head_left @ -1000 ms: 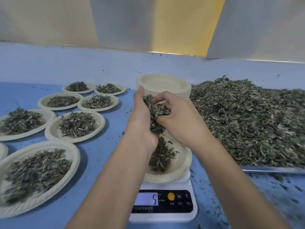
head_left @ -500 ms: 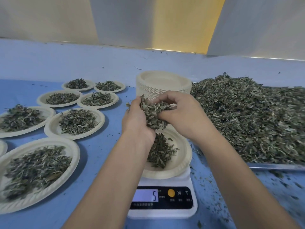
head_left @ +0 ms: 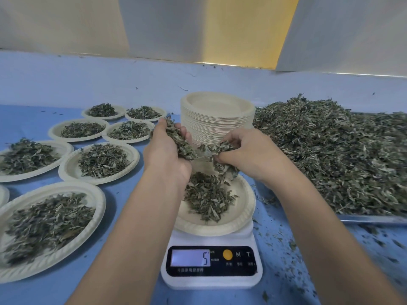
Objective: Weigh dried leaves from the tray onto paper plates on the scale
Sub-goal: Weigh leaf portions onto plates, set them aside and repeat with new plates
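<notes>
A white digital scale (head_left: 211,266) sits in front of me, its display showing 5. On it rests a paper plate (head_left: 242,213) with a small heap of dried leaves (head_left: 206,195). Above the plate, my left hand (head_left: 167,155) holds a clump of dried leaves in its cupped palm. My right hand (head_left: 246,154) pinches another clump, and some bits hang down toward the plate. At the right, a metal tray (head_left: 372,219) holds a large pile of dried leaves (head_left: 337,150).
A tall stack of paper plates (head_left: 217,119) stands just behind my hands. Several filled paper plates (head_left: 99,160) cover the blue table (head_left: 127,194) at the left. Leaf crumbs are scattered on the table at the right of the scale.
My hands have drawn apart, splitting the clump of leaves between them. The left hand has risen a little and the right has moved rightward. The scale reading stays at 5.
</notes>
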The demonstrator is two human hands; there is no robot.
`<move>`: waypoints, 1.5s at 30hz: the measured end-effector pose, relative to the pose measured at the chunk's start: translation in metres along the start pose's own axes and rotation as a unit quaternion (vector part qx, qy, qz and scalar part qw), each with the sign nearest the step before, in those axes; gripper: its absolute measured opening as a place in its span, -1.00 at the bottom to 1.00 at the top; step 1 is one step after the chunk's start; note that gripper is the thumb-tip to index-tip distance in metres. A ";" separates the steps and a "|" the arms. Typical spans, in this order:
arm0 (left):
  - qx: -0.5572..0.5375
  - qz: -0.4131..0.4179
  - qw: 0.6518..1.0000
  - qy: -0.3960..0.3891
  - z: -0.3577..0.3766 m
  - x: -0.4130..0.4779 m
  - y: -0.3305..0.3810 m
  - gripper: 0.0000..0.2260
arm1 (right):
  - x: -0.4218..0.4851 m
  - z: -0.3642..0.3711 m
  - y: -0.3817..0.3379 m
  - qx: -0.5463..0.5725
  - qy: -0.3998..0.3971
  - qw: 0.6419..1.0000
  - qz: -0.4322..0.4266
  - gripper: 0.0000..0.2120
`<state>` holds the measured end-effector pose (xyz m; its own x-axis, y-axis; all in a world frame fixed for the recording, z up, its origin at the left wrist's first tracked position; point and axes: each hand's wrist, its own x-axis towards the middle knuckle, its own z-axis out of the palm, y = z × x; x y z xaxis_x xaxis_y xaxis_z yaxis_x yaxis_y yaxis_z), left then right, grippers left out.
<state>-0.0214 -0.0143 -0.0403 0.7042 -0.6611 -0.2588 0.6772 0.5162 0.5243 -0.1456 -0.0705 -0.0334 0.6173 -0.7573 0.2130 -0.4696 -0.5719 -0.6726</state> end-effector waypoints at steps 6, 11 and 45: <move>-0.018 -0.001 1.000 -0.009 0.001 -0.002 0.004 -0.74 | -0.004 0.005 -0.006 -0.098 -0.068 0.993 -0.007 -0.72; -0.015 0.000 1.000 -0.012 0.000 -0.003 0.004 -0.75 | -0.007 0.007 -0.007 -0.145 -0.106 0.984 0.007 -0.74; 0.020 -0.044 0.998 -0.033 0.000 -0.007 0.003 -0.71 | -0.004 0.014 -0.014 0.048 0.076 0.992 -0.082 -0.61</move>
<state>-0.0246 -0.0081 -0.0364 0.6253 -0.7384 -0.2523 0.7265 0.4329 0.5336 -0.1329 -0.0551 -0.0348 0.5742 -0.6993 0.4258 -0.3029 -0.6646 -0.6830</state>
